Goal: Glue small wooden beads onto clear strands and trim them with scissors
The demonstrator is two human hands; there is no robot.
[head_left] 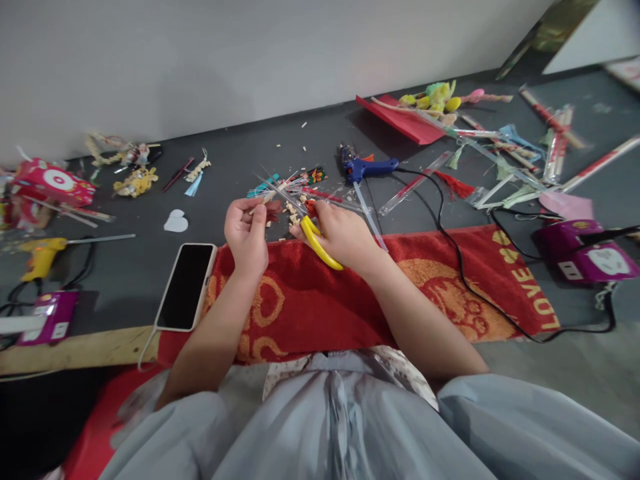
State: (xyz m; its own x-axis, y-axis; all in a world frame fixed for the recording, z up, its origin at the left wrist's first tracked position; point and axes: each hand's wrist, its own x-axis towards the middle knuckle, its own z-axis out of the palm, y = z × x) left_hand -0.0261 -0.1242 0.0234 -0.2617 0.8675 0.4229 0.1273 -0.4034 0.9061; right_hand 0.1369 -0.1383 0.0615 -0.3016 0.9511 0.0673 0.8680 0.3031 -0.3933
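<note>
My right hand (343,235) is closed round yellow-handled scissors (317,241), whose blades point up-left toward my left hand. My left hand (247,233) is closed in a pinch on a thin stick-like piece (273,193) that reaches toward the scissor blades. Both hands hover above the far edge of a red towel with gold patterns (320,300). A heap of small craft bits, tassels and clear strips (300,187) lies just beyond the hands on the dark table.
A phone (185,285) lies left of the towel. A blue glue gun (367,168) with a black cord sits beyond the right hand; a yellow glue gun (43,257) is at far left. Purple power strips (585,253) (47,317), red boxes (53,183) and more sticks and tassels (500,147) lie around.
</note>
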